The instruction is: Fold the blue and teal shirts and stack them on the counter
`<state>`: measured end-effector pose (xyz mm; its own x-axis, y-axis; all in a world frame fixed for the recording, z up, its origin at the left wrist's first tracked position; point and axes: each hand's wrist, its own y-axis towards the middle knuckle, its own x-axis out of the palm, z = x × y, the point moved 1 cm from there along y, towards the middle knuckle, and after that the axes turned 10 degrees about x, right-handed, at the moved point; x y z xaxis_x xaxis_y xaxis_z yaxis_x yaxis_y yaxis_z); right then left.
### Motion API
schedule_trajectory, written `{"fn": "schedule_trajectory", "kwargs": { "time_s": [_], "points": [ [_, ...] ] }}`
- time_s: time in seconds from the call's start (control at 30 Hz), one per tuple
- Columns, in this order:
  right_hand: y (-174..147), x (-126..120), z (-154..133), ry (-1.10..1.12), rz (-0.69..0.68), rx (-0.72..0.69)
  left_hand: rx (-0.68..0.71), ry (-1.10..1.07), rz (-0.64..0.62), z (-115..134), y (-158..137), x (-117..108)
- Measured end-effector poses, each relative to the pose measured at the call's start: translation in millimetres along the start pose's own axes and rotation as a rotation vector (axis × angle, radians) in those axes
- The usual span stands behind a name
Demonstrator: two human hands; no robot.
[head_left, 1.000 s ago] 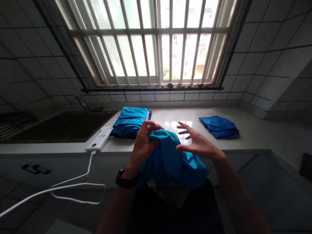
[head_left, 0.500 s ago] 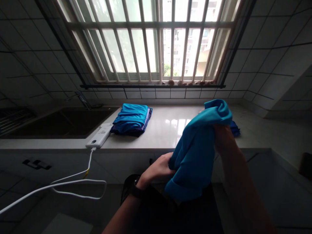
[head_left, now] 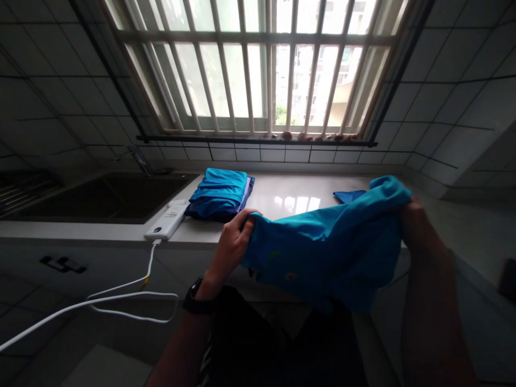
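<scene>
A bright blue piece of cloth (head_left: 322,252), perhaps a garment, is stretched sideways between my two hands in front of the counter edge. My left hand (head_left: 234,242) pinches its left upper corner, thumb on top. At the other end my right hand (head_left: 419,226) is closed on the bunched cloth, its fingers partly hidden by the fabric. Small printed marks, one green, show on the cloth's dark lower part. Behind it, another blue cloth (head_left: 347,196) lies on the counter, mostly covered from view. Left of centre sits a stack of folded cloths (head_left: 221,191), blue on top with purple below.
The white counter (head_left: 282,188) runs under a barred window (head_left: 258,70). A dark sink (head_left: 100,199) with a faucet (head_left: 139,158) is at the left. Beside the stack lies a white power bank (head_left: 166,223), its white cable (head_left: 121,295) hanging down in front of the cabinets.
The blue cloth went from hanging bunched to being spread wide. My left hand moved left and up to its corner; my right hand moved right. More of the cloth behind it shows.
</scene>
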<state>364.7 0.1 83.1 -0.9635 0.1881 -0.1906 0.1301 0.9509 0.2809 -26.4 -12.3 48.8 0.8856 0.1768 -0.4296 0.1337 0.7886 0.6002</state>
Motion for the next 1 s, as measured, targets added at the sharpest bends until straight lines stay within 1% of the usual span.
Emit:
{"fn": "schedule_trajectory", "kwargs": {
  "time_s": [0.03, 0.07, 0.1, 0.13, 0.17, 0.2, 0.27, 0.3, 0.33, 0.43, 0.47, 0.5, 0.53, 0.6, 0.63, 0.7, 0.73, 0.77, 0.8, 0.83, 0.9, 0.93, 0.97, 1.0],
  "points": [
    [-7.6, 13.0, -2.0, -0.068, -0.077, 0.044, 0.021, -0.019, -0.042, 9.4, 5.5, 3.3],
    [-16.7, 30.1, -5.7, -0.147, -0.186, 0.066, 0.047, -0.031, -0.091, 18.5, 11.3, 8.1],
    [-26.5, 50.2, -10.3, -0.208, -0.332, 0.061, 0.079, -0.042, -0.149, 27.3, 17.3, 13.8],
    [-35.7, 71.5, -15.3, -0.218, -0.477, 0.008, 0.114, -0.055, -0.213, 35.3, 23.2, 19.6],
    [-43.0, 91.9, -19.7, -0.196, -0.550, -0.064, 0.148, -0.069, -0.270, 42.2, 28.7, 24.5],
    [-47.6, 110.0, -22.9, -0.193, -0.582, -0.120, 0.175, -0.078, -0.315, 47.5, 33.6, 27.9],
    [-48.2, 134.6, -25.0, -0.250, -0.550, -0.147, 0.198, -0.058, -0.353, 51.7, 40.5, 27.9],
    [-45.0, 139.7, -24.9, -0.265, -0.503, -0.142, 0.191, -0.030, -0.362, 50.1, 42.4, 24.4],
    [-40.6, 140.2, -24.4, -0.260, -0.442, -0.132, 0.174, -0.002, -0.399, 45.9, 43.1, 19.3],
    [-27.0, 124.2, -22.8, -0.098, -0.211, -0.084, 0.106, 0.022, -0.648, 21.9, 39.6, 2.6],
    [-23.9, 117.5, -21.9, -0.015, -0.137, -0.051, 0.084, 0.008, -0.707, 12.3, 37.4, -1.1],
    [-21.6, 112.0, -20.6, 0.069, -0.082, -0.006, 0.063, -0.014, -0.723, 2.9, 35.2, -3.0],
    [-20.0, 108.1, -18.9, 0.149, -0.041, 0.044, 0.040, -0.042, -0.694, -5.6, 33.4, -3.1],
    [-17.7, 104.8, -15.2, 0.263, 0.011, 0.135, -0.020, -0.126, -0.563, -19.0, 31.4, 1.2],
    [-16.6, 104.5, -13.5, 0.286, 0.028, 0.165, -0.057, -0.172, -0.488, -23.4, 31.3, 4.6],
    [-14.8, 104.5, -11.8, 0.256, 0.042, 0.181, -0.119, -0.232, -0.324, -27.2, 33.5, 11.4],
    [-14.6, 104.8, -12.1, 0.210, 0.025, 0.167, -0.126, -0.242, -0.248, -26.1, 35.7, 14.3],
    [-15.3, 105.9, -12.9, 0.157, -0.022, 0.145, -0.114, -0.244, -0.189, -22.9, 38.3, 17.0],
    [-17.1, 108.2, -14.2, 0.108, -0.102, 0.116, -0.086, -0.240, -0.160, -17.5, 41.2, 19.8],
    [-20.3, 112.3, -15.5, 0.068, -0.215, 0.085, -0.049, -0.231, -0.162, -10.1, 44.1, 22.6],
    [-29.8, 126.0, -17.5, 0.021, -0.459, 0.024, 0.024, -0.204, -0.218, 8.2, 49.4, 28.2],
    [-34.9, 134.6, -17.8, 0.008, -0.537, -0.002, 0.051, -0.187, -0.252, 17.5, 51.7, 30.3],
    [-39.2, 143.2, -17.5, -0.007, -0.558, -0.022, 0.070, -0.169, -0.281, 25.8, 53.5, 31.2],
    [-42.1, 150.9, -16.8, -0.028, -0.531, -0.032, 0.082, -0.148, -0.303, 32.0, 54.8, 30.6]
  ]
}}
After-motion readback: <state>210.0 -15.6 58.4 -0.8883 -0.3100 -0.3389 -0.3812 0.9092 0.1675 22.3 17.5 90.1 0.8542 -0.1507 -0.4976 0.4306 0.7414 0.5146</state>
